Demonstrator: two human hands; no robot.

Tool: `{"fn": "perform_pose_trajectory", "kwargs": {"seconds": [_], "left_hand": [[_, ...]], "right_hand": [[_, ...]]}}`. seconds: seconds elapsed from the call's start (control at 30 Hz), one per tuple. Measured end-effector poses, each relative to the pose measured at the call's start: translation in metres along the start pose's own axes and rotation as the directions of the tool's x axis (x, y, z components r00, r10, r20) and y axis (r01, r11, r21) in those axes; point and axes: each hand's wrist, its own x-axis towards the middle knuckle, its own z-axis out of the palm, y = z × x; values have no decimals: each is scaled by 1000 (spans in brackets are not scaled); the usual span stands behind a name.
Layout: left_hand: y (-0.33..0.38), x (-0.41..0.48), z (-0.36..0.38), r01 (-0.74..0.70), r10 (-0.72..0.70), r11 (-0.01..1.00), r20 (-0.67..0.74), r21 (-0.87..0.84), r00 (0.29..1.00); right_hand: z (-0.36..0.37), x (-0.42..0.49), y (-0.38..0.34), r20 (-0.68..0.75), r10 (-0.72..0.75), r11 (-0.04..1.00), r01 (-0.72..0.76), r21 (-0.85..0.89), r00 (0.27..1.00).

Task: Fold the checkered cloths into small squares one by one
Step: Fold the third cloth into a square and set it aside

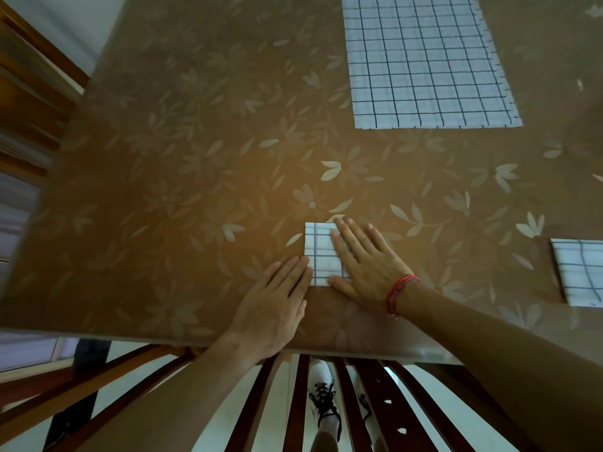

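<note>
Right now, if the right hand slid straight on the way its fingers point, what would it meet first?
Probably nothing soon. The right hand points up and slightly left over the small folded checkered cloth; beyond lies bare brown floral table. The large unfolded checkered cloth sits further right.

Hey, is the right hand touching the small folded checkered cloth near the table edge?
Touching. The head view shows the right hand lying flat, palm down, over the folded cloth, its fingers covering the cloth's right part with no gap.

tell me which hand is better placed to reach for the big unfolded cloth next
The right hand, probably. The unfolded cloth lies at the far right of the table, ahead of that hand. The left hand sits lower, left of the small folded cloth, and would have to cross over.
</note>
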Motion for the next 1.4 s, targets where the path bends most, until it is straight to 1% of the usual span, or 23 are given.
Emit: {"fn": "perform_pose_trajectory", "kwargs": {"seconds": [0.1, 0.17, 0.2, 0.23, 0.27, 0.3, 0.33, 0.37, 0.4, 0.43, 0.47, 0.5, 0.53, 0.57, 0.6, 0.67, 0.73, 0.83, 0.97, 1.1, 1.2, 1.4], "left_hand": [[2, 7, -8, 21, -22, 998, -17, -63, 1000], [3, 15, -15, 35, -44, 981, -44, -192, 998], [3, 21, -21, 52, -71, 954, -53, -294, 996], [2, 28, -25, 91, -117, 907, -40, -411, 992], [1, 35, -30, 161, -191, 833, -2, -530, 982], [-1, 41, -37, 254, -287, 724, 55, -642, 956], [-3, 47, -42, 341, -391, 586, 112, -735, 913], [-6, 53, -45, 405, -496, 416, 170, -814, 851], [-8, 57, -48, 455, -589, 223, 253, -862, 768], [-10, 60, -51, 471, -646, 14, 352, -882, 677], [-10, 63, -53, 449, -658, -181, 447, -875, 605], [-11, 64, -53, 407, -641, -331, 519, -852, 566], [-10, 65, -55, 368, -615, -428, 564, -826, 550], [-9, 66, -56, 340, -593, -488, 591, -804, 546], [-8, 66, -56, 324, -577, -525, 609, -787, 544], [-6, 66, -55, 292, -566, -575, 629, -765, 534], [-6, 66, -55, 277, -567, -594, 636, -756, 523], [-5, 66, -55, 273, -559, -598, 636, -754, 531], [-1, 65, -54, 267, -542, -614, 642, -743, 542], [1, 65, -54, 262, -536, -628, 651, -733, 537], [0, 65, -54, 267, -543, -616, 645, -741, 538], [-8, 68, -55, 318, -546, -539, 611, -780, 572]], "right_hand": [[-4, -12, 12, 56, -12, 1000, 13, -15, 998], [-10, -13, 11, 65, -22, 1000, 21, 18, 998], [-15, -12, 10, 51, -24, 996, 20, 91, 998], [-20, -10, 7, 31, 0, 973, -7, 230, 1000], [-28, -9, 5, 12, 50, 909, -50, 413, 999], [-38, -8, 3, -36, 137, 812, -91, 576, 990], [-47, -7, 2, -74, 270, 700, -143, 700, 960], [-56, -7, 1, -66, 421, 565, -205, 799, 905], [-61, -6, 1, 19, 543, 379, -266, 886, 839], [-63, -5, 2, 143, 605, 166, -299, 940, 784], [-62, -4, 2, 255, 620, -11, -316, 949, 742], [-60, -3, 2, 341, 621, -139, -329, 934, 706], [-60, -3, 1, 411, 611, -240, -336, 911, 677], [-59, -4, 0, 464, 588, -315, -342, 886, 662], [-60, -5, -2, 504, 557, -366, -349, 863, 660], [-63, -6, -6, 527, 500, -420, -339, 842, 687], [-67, -6, -8, 518, 491, -438, -316, 842, 700], [-71, -2, -8, 513, 516, -422, -317, 849, 686], [-77, 2, -8, 523, 490, -426, -331, 842, 697], [-81, 4, -6, 533, 483, -413, -356, 838, 694], [-83, 3, -6, 542, 476, -437, -348, 829, 693], [-75, -3, -18, 543, 488, -488, -302, 818, 683]]}}
